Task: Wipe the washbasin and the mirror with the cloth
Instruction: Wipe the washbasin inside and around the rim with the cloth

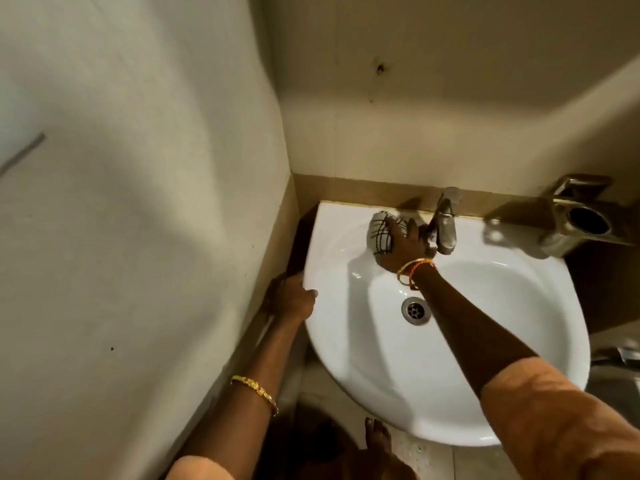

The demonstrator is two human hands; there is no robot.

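Observation:
A white oval washbasin [485,358] juts from the wall, with a metal drain [415,310] in its bowl. My right hand [403,247] presses a bunched white cloth with dark checks [381,233] onto the basin's back left slope, just left of the chrome tap [445,223]. My left hand [292,299] grips the basin's left rim, fingers curled over the edge. No mirror shows in this view.
A wall [138,202] stands close on the left, leaving a narrow dark gap beside the basin. A metal holder with a round opening [581,216] is fixed at the back right. A bare foot [377,434] rests on the floor under the basin's front.

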